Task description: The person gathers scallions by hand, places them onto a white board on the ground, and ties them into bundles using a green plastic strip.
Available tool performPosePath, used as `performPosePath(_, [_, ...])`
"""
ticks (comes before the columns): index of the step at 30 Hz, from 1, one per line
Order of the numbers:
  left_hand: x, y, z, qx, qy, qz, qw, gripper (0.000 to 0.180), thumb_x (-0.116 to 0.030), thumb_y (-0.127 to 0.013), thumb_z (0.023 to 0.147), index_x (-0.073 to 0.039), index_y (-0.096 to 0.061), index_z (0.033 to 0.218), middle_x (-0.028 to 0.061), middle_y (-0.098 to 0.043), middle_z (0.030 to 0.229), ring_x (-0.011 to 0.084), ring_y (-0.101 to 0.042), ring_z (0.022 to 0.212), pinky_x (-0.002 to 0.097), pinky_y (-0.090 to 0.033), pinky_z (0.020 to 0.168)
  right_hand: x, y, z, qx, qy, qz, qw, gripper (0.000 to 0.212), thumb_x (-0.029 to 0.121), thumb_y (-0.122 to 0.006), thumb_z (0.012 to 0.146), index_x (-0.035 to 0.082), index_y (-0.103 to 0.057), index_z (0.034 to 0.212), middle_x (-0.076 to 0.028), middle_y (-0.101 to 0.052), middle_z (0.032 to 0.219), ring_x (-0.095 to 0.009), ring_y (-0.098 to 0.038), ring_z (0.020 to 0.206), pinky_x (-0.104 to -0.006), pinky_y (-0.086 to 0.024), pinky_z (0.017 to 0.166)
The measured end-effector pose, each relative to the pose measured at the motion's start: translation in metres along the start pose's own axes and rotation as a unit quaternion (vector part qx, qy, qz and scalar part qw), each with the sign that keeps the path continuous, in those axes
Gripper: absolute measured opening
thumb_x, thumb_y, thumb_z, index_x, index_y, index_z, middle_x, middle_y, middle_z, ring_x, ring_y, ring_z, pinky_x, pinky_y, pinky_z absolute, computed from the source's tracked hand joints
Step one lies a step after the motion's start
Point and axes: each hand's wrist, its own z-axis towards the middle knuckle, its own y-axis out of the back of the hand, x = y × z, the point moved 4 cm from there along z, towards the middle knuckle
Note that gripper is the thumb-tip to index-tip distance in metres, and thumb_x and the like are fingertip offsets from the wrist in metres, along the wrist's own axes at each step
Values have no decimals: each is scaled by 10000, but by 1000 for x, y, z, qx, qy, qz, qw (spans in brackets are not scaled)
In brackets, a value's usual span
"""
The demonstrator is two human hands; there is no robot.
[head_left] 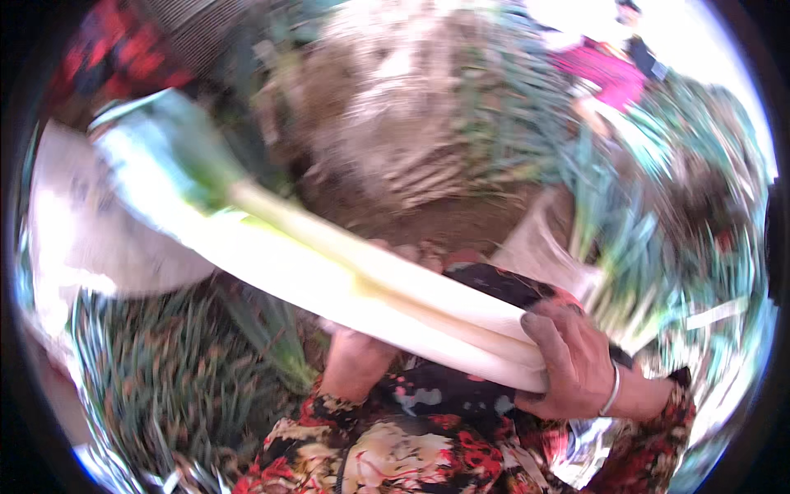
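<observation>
A few thick leeks [329,276] with long white stalks and green tops slant across the middle, close to the camera. Their green ends, cut short, point to the upper left and are smeared by motion. My right hand [572,354] is closed around the white lower end, thumb on top. Beneath the middle of the stalks is my left hand [355,358], which seems to hold them from below; its fingers are mostly hidden behind the leeks.
Heaps of leeks lie at the lower left [181,379] and right [634,247]. A pale sack [107,230] stands at left, another whitish sack [551,243] right of centre. Soil-covered leeks [395,107] are piled ahead. Someone in pink [601,70] is at the far right.
</observation>
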Motion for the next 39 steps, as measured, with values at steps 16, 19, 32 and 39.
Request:
performPosePath(16, [231,-299,139,374,33,242,894,558,-364,-570,865,7,-419,1252,171,-511,1189,239,-514,1100,326,-430,954,-194,47,-172,-452,-300,93,835,856,137,-770,554,-43,-348,1277,-176,-566,1051,-250,-588,919,-333,-498,827])
performPosePath(19, [345,-269,144,184,302,303,885,556,-323,-675,795,40,-472,1162,117,-577,1011,235,-569,973,356,-490,897,-250,-14,-226,-456,-377,189,784,788,79,-762,577,-44,-377,1253,-119,-559,1031,-189,-556,893,-309,-481,793])
performPosePath(32, [164,127,93,1,265,654,709,265,-139,-628,806,38,-592,1000,82,-631,868,133,-597,775,253,-482,712,-446,-298,-348,-393,-666,297,560,460,173,-769,551,-106,-608,879,-154,-655,839,-223,-633,781,-314,-511,744])
performPosePath(39, [-8,323,-44,-255,306,716,574,249,-198,-659,762,46,-652,811,53,-626,685,131,-569,564,274,-440,500,-475,-320,-387,-194,-765,72,610,1004,522,-771,537,-135,-451,1225,-269,-506,1233,-337,-471,1178,-382,-364,1002])
